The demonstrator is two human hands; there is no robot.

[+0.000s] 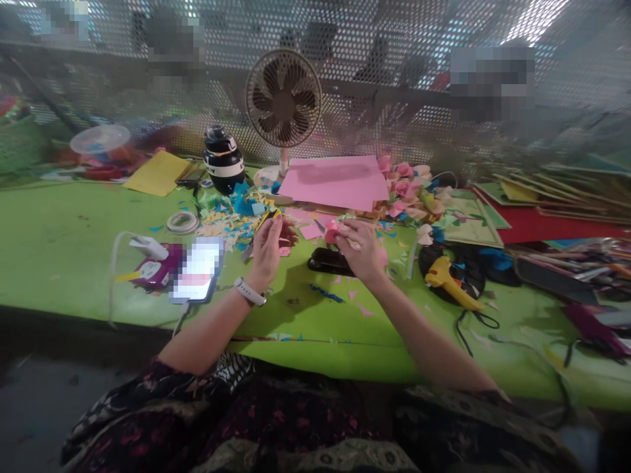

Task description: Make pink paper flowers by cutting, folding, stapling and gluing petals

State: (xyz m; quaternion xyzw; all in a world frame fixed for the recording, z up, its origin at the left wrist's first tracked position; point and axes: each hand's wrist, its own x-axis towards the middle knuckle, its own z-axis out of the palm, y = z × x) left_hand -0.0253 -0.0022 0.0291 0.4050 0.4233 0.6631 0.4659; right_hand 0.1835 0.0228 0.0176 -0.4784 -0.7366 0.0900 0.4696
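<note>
Pink paper, a small folded piece [331, 231], is pinched between the thumb and fingers of the right hand [359, 248], raised over the middle of the green table [290, 322]. Left hand [267, 246] is upright, apart from the piece; a yellow-and-dark item shows at its fingertips, and whether it is gripped cannot be told.

Hazards, as judged: a tight pinch could crease or flatten the piece; a loose one could drop it among the scraps [217, 220], where small parts are easily lost. Black tool [325, 260] lies just below the right hand; lowering the wrist carelessly could knock it. Fan [284, 105] stands beyond the pink sheet [340, 180]; any draught could scatter loose paper. Glue gun [453, 282] rests to the right; if hot, a stray forearm risks a burn. Phone [197, 269] has a cable that a left sleeve could snag.
</note>
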